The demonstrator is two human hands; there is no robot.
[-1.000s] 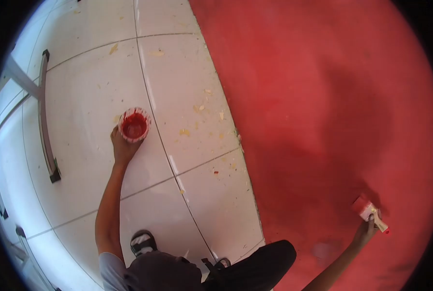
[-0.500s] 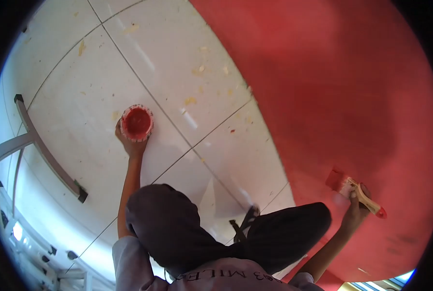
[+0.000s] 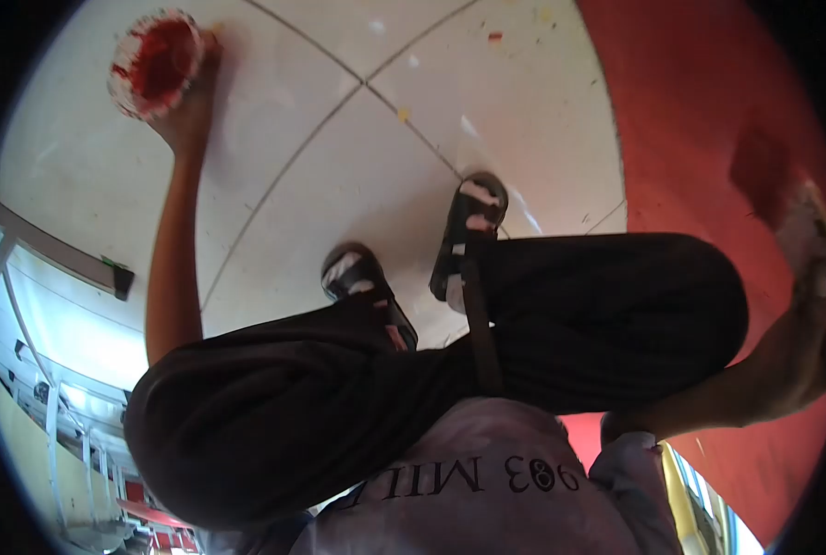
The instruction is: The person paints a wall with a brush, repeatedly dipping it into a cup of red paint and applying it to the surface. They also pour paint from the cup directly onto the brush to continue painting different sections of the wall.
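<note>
Shirt: nearest to me, a pale shirt [image 3: 487,499] with dark lettering fills the bottom of my view.
Legs: dark trousers [image 3: 339,398], bent in a squat, with 2 knees spread left and right.
Feet: 2 sandals [image 3: 362,273] stand on the white tile floor [image 3: 339,185], toes toward the top of the view.
Right hand: the right hand [image 3: 809,287] sits at the right edge, blurred, and as far as I can see it is wrapped around the paintbrush [image 3: 800,222].
Brush axis: its long axis runs from the hand up and to the left, with the dark bristle end leading against the red wall [image 3: 700,83].
Left hand: the arm is stretched out and the left hand [image 3: 188,113] curls its fingers around the side of the paint cup [image 3: 154,57].
Cup: farthest away at top left, well apart from the brush, its mouth facing me with red paint inside. I cannot tell whether it rests on the tile.
Left edge: a metal frame [image 3: 52,250].
</note>
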